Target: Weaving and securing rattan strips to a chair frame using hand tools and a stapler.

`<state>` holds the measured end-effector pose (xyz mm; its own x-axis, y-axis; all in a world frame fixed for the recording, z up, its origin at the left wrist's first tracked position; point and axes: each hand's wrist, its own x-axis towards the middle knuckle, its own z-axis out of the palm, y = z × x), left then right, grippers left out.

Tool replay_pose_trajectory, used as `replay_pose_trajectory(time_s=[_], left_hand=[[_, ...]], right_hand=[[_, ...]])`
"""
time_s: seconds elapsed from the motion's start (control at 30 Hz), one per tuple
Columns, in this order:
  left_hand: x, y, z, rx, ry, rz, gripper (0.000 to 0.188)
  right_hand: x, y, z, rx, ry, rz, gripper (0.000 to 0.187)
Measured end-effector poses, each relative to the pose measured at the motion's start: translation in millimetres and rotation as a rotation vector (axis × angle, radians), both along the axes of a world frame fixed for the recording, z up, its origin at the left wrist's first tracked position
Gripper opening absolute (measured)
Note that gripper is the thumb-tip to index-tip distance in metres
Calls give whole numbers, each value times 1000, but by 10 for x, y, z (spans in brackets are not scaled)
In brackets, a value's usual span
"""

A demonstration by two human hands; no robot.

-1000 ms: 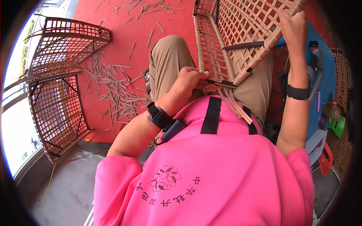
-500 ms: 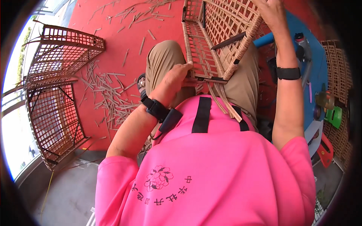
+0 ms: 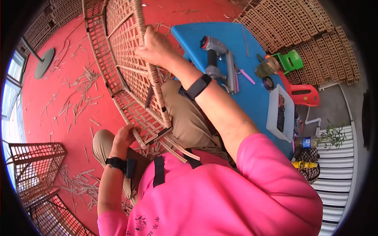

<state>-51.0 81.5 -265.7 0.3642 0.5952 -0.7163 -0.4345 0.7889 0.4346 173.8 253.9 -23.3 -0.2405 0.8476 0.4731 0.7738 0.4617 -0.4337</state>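
Note:
A tan woven wicker frame (image 3: 124, 43) with long open-lattice sides lies tilted across my lap, its near end by my right thigh. My right hand (image 3: 155, 46) is closed around the thick wrapped rim of its taller side. Lower down, my left hand (image 3: 125, 135) grips the near corner of its lower edge, the fingers partly hidden behind it. Dark pieces sit at some of the frame's joints. From the near end, several loose wicker strips (image 3: 177, 150) stick out toward my pink shirt.
To the right, a blue table (image 3: 252, 104) bears a nail gun (image 3: 214, 59), a jar (image 3: 267, 66) and a white tray (image 3: 289, 103). Green (image 3: 290, 61) and red (image 3: 303, 94) plastic chairs stand beyond. Cut strips (image 3: 80, 185) litter the red floor; another lattice frame (image 3: 37, 169) stands left.
My view has swung to the right, bringing more of the blue table into sight. The wicker frame now appears farther left, with both hands still on it.

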Motion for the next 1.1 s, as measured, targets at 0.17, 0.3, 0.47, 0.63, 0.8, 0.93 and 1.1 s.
replay_pose_trajectory(time_s=[0.17,0.3,0.47,0.63,0.8,0.93,1.1], left_hand=[[247,156,-76,40,185,13,30],[246,-22,-518,132,344,124,28],[451,-257,-69,95,358,33,22],[392,-419,-249,198,315,33,22],[438,-362,-35,176,429,-44,29],[356,-343,-173,239,445,-46,28],[353,-290,-266,278,418,-9,25]], right_hand=[[-47,-121,279,-153,-42,-24,46],[-162,-294,293,-158,-84,-42,38],[101,-581,459,-173,-107,-138,36],[336,-719,408,-159,-45,-76,48],[1166,-1222,840,259,308,-210,24],[2122,-1419,673,529,-183,-258,10],[2885,-1614,-224,230,-365,-410,14]])
